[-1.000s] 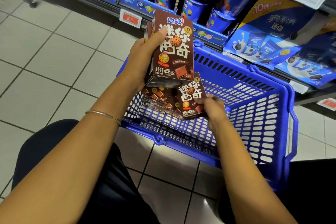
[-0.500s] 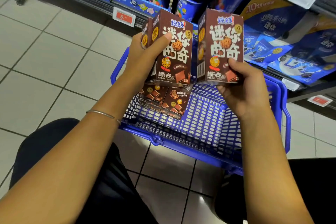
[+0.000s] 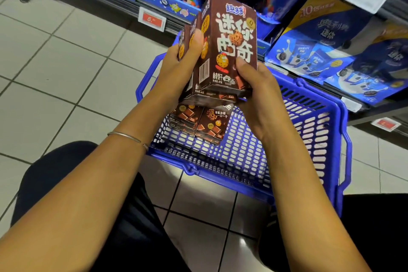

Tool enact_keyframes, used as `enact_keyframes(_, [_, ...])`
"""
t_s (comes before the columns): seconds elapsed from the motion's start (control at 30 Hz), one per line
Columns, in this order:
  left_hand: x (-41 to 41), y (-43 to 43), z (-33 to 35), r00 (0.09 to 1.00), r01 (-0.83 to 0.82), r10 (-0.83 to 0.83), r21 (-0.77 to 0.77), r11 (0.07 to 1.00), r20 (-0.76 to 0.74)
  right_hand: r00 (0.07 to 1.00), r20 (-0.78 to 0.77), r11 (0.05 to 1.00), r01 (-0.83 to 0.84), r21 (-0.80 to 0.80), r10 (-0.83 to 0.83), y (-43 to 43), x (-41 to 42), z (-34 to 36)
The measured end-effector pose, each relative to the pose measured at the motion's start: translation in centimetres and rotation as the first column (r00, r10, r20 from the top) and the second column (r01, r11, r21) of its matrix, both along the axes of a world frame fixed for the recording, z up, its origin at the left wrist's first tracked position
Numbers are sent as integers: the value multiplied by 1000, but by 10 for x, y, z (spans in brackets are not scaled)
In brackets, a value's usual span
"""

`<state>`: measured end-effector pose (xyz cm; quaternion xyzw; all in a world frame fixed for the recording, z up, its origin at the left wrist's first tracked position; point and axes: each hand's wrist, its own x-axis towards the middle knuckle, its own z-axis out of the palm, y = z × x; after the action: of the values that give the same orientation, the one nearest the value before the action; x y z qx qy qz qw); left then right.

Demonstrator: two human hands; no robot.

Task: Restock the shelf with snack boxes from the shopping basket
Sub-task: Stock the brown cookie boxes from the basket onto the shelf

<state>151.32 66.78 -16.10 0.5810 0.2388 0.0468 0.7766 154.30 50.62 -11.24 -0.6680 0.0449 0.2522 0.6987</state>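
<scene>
Above the blue shopping basket (image 3: 309, 139) I hold a stack of brown snack boxes (image 3: 229, 35) upright, pressed together face to face. My left hand (image 3: 178, 66) grips the stack from its left side, thumb up along the box edges. My right hand (image 3: 258, 95) grips the front box at its lower right corner, thumb on the printed face. More brown snack boxes (image 3: 198, 121) lie flat in the basket's near left corner, partly hidden under the held stack.
The basket stands on the tiled floor (image 3: 66, 73) before a low shelf (image 3: 154, 0) of blue cookie tubs and blue packs (image 3: 331, 46). Price tags (image 3: 152, 19) hang on the shelf rail. My dark-trousered knees (image 3: 66, 183) frame the bottom of the view.
My right hand has lifted a box out of the basket and brought it left against the boxes in my left hand. The two groups now form one stack.
</scene>
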Motion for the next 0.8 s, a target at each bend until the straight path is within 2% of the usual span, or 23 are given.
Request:
enact_keyframes(0.17, [1,3,8,998,53,-49,-99,994,44,995,74,997,-64,32,62,-5,6,9])
enact_keyframes(0.27, [1,4,12,995,71,-58,-184,980,75,996,-74,992,64,105,-57,-15,15,-4])
enact_keyframes(0.33, [0,5,14,995,78,-61,-216,973,84,971,-193,989,148,9,-143,-16,19,-29])
enact_keyframes(0.4, [-1,6,14,995,72,-54,-219,973,85,961,-245,970,71,-233,-129,-11,17,-56])
enact_keyframes(0.47, [-3,8,15,996,57,-41,-194,979,84,955,-287,923,-43,-384,-75,-2,10,-83])
enact_keyframes(0.57, [-6,11,15,998,10,-1,-151,988,58,930,-368,886,-182,-426,13,16,-1,-113])
enact_keyframes(0.67, [-8,15,16,999,-1,8,-148,989,47,912,-405,864,-252,-435,62,33,-9,-132])
enact_keyframes(0.8, [-10,19,15,998,-18,27,-158,987,51,938,-346,869,-173,-464,2,49,-11,-146])
